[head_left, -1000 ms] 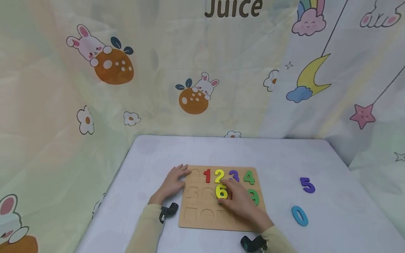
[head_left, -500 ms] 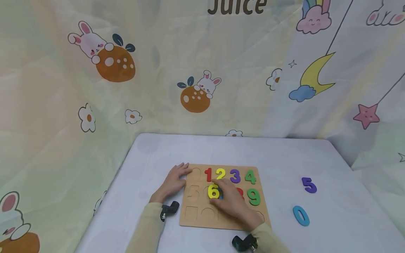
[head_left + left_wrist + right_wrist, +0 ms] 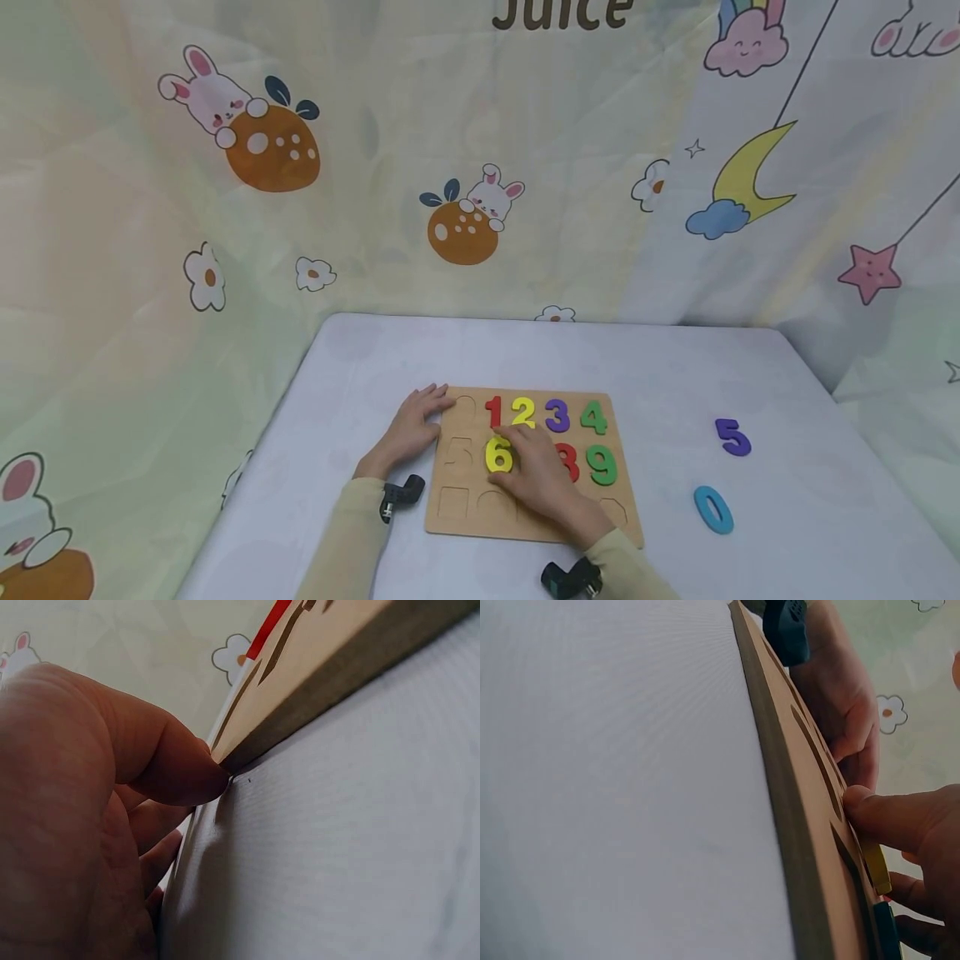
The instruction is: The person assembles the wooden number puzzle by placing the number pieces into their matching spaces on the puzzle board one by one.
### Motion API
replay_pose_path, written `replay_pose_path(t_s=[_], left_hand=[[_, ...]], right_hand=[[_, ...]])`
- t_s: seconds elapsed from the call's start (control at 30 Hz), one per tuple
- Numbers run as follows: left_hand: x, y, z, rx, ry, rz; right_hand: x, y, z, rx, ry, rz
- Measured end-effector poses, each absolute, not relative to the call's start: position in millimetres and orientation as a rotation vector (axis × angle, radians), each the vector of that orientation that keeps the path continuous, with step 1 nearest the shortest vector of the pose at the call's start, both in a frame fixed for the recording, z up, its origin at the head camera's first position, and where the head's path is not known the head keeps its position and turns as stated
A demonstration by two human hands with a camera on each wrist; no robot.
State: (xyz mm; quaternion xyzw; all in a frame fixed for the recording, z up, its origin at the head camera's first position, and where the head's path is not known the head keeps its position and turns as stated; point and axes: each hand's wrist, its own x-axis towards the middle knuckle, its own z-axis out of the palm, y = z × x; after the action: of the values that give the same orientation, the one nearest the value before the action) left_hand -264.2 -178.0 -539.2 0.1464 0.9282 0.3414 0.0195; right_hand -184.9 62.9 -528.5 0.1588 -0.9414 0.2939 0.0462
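Pinching the yellow 6 (image 3: pixel 498 455) between thumb and fingertips of the right grip (image 3: pixel 538 475), at the middle row of the board (image 3: pixel 474 523), left of the red 8 (image 3: pixel 568 462); held by its near and far ends, presumably to leave the underside free for a recess. Impossible to tell whether seated. Resting the left grip (image 3: pixel 408 431), unclenched and grasping nothing, against the board's left edge, likely to stop any sliding. Right of the board, on the bench (image 3: pixel 397 350), purple 5 (image 3: pixel 732 437) and blue 0 (image 3: pixel 713 510), probably kept there within easy right-side reach.
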Motion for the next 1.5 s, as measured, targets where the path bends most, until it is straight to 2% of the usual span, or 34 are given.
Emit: replay_pose_path(t_s=[1.5], left_hand=[[-264.2, -176.9, -539.6, 0.409, 2.869, 1.062]], right_hand=[[-178.7, 62.2, -537.4, 0.518, -2.754, 0.938]])
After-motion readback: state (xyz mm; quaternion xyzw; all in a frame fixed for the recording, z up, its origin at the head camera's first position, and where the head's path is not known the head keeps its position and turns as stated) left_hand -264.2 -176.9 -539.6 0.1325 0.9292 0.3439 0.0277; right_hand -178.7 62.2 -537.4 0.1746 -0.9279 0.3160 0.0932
